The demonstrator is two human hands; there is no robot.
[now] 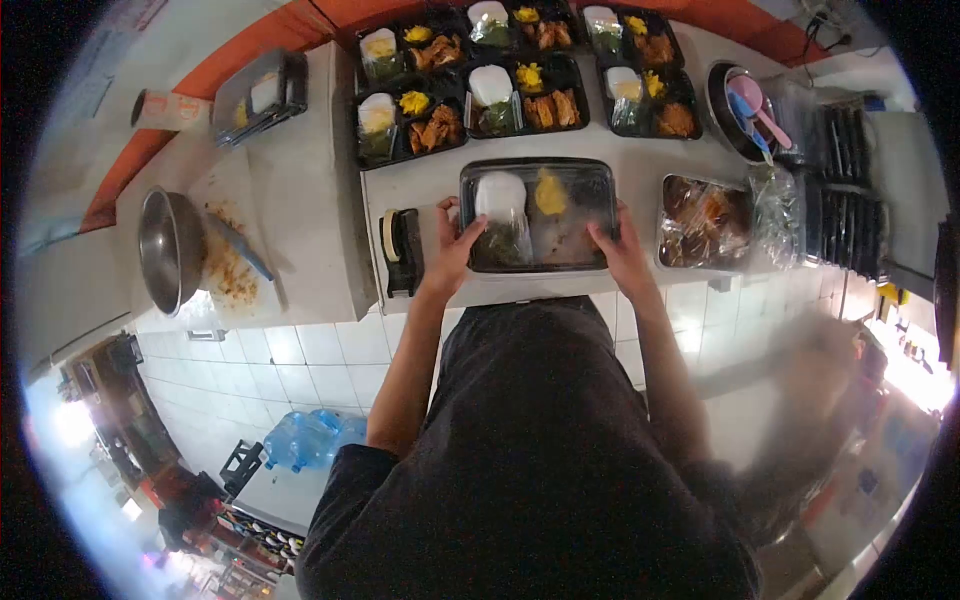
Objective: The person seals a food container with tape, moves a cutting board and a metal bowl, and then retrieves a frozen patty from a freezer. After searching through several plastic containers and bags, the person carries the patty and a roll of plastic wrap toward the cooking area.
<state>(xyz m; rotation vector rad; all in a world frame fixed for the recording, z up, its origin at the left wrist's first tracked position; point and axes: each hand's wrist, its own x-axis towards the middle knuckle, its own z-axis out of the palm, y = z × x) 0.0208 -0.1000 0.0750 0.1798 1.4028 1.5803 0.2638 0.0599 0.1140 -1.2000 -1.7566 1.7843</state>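
Left hand [455,250] grips the left short end of a lidded meal tray [537,215]; right hand [622,252] grips the right short end. Fingers curl over the rim on both sides, thumbs toward the person. Both hands equally near, one at each end.

Tray lies straight ahead of the body, at the near edge of the desk [330,200], long axis running left to right. Dark base, clear lid on top. Through the lid: a white mound at left, a yellow piece in the middle, dark greens below; the right compartment is too glared to read.

Just left of the left hand, a small dark tape dispenser [402,250] near the desk edge. Right of the tray, a plastic-wrapped container of brown food [703,222]. Along the far edge, six open filled trays [520,75] in two rows. Far right corner: a pan with pink and blue spoons [748,112]. Left side: a cutting board with a knife [235,250], and a metal bowl [168,248].
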